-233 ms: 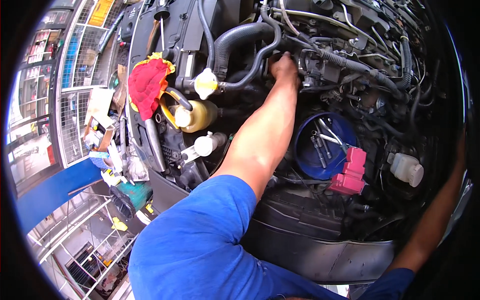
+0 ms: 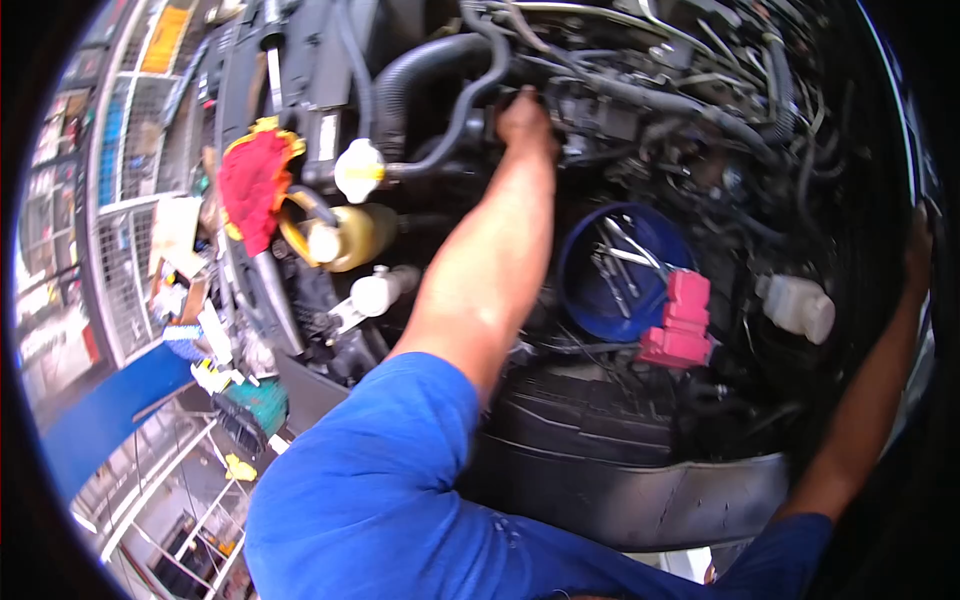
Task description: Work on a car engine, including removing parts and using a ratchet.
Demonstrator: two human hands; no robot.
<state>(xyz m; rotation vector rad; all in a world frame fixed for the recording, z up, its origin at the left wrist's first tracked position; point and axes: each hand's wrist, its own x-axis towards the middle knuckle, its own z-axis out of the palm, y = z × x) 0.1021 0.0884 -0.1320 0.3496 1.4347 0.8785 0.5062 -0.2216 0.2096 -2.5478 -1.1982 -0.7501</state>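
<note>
My left arm, in a blue sleeve, reaches over the front of a car's engine bay. My left hand [image 2: 525, 120] is down in the gap between the black coolant hoses [image 2: 425, 80] and the engine [image 2: 610, 115]. Its fingers look curled, and what they grip is hidden and blurred. Far to the right, my right hand [image 2: 917, 250] rests along the car's side edge, too dark to show its fingers. Nearer to me than the engine sits a blue bowl [image 2: 575, 310] with several metal sockets and ratchet tools [image 2: 620, 265] in it.
Beside the bowl is a red plastic cover [image 2: 685, 320]; a white reservoir [image 2: 800, 308] stands further right. Left of my arm are a yellowish reservoir [image 2: 360, 238], a white cap [image 2: 360, 170] and a red-yellow cloth [image 2: 252, 185]. Wire-mesh shelving [image 2: 130, 250] lies beyond the car.
The whole view has shifted, so the engine bay sits further left and slightly higher. My right hand shows more at the car's edge. My left hand stays in the same gap.
</note>
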